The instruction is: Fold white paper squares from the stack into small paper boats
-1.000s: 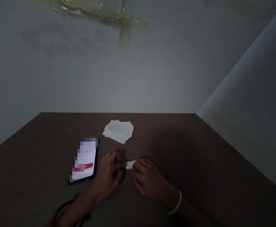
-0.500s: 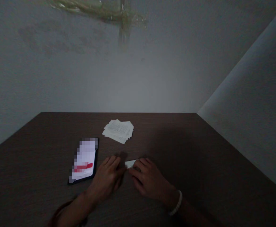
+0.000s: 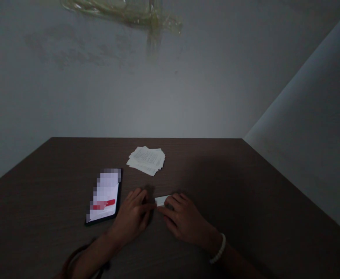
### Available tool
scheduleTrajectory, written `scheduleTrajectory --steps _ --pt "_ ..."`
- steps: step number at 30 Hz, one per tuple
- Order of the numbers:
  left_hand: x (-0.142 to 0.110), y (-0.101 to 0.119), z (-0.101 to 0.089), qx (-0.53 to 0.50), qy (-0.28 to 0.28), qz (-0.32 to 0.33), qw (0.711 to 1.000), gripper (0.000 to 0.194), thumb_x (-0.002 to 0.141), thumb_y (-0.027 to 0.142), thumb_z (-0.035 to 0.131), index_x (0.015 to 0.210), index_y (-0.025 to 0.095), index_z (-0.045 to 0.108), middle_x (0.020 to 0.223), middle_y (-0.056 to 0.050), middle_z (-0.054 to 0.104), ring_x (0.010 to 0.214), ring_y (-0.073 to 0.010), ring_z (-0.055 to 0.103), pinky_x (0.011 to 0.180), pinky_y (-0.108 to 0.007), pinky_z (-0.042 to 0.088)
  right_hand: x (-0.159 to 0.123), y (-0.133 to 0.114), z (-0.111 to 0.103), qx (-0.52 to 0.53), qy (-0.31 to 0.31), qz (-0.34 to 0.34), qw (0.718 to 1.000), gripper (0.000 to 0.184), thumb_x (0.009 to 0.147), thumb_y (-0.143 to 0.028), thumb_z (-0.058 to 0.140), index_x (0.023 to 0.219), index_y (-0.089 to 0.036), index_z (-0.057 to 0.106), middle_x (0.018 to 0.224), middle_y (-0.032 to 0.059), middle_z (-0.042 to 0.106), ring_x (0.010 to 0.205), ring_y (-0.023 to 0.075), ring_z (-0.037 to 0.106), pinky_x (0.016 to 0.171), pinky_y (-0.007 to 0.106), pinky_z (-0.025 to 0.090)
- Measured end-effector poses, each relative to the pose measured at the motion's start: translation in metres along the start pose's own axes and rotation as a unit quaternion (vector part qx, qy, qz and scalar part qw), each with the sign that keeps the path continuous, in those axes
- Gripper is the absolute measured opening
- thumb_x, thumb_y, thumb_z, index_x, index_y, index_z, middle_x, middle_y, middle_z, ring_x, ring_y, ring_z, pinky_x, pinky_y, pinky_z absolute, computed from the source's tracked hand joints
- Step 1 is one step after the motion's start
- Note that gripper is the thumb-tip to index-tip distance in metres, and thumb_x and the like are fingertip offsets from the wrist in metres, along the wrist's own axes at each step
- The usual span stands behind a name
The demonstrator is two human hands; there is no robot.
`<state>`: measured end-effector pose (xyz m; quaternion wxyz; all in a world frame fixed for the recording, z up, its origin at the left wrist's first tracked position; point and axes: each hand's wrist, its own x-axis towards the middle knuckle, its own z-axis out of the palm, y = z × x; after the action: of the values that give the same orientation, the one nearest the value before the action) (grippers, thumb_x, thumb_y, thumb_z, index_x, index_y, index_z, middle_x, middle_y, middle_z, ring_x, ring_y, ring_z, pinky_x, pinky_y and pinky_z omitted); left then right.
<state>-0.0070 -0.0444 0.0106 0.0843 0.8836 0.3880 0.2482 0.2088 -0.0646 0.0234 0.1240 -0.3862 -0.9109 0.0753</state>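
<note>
A small piece of white paper, seemingly folded into a narrow strip, lies on the dark wooden table between my hands. My right hand covers its right part, with the fingers bent over the paper and the thumb along its near edge. From the other side my left hand reaches in, fingers curled, one fingertip at the paper's near left corner. The fingertips of both hands almost meet there. How much of the paper lies under my right fingers is hidden.
A phone with a lit, partly blurred screen lies left of my left hand. Farther back is a loose, fanned pile of printed paper slips. A grey wall borders the table's far edge, and another wall runs along the right.
My left hand has shifted very slightly, and a little more of the paper shows between the hands. The phone and the paper pile have stayed in place.
</note>
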Motion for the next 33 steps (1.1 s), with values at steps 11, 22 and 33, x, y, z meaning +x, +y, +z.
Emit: scheduleTrajectory --steps 11,22,33 --pt "-0.001 -0.001 0.001 0.025 -0.011 0.011 1.0 0.03 0.082 0.01 0.047 0.096 0.021 0.071 0.087 -0.008 0.052 0.084 -0.0244 0.045 0.07 -0.037 0.04 -0.005 0.013 0.009 0.064 0.084 0.064 0.992 0.031 0.085 -0.021 0.061 0.116 -0.026 0.06 0.109 0.0041 0.059 0.101 0.0222 0.05 0.091 0.04 0.038" --pt "0.0 -0.001 0.001 0.054 -0.014 0.012 0.998 0.029 0.084 0.012 0.045 0.098 0.017 0.069 0.091 -0.01 0.053 0.087 -0.0264 0.046 0.072 -0.041 0.044 -0.006 0.044 0.009 0.07 0.119 0.143 0.98 0.009 0.084 -0.02 0.064 0.093 -0.022 0.065 0.105 0.0048 0.06 0.098 0.0215 0.053 0.092 0.038 0.041" --pt "-0.001 -0.006 0.009 0.051 0.023 -0.013 0.998 0.02 0.095 0.022 0.042 0.101 0.014 0.059 0.099 -0.01 0.058 0.089 -0.0235 0.052 0.078 -0.04 0.047 -0.003 0.041 0.016 0.091 0.136 0.119 0.979 0.004 0.084 -0.016 0.065 0.084 -0.02 0.065 0.093 0.0021 0.062 0.09 0.0179 0.053 0.085 0.033 0.04"
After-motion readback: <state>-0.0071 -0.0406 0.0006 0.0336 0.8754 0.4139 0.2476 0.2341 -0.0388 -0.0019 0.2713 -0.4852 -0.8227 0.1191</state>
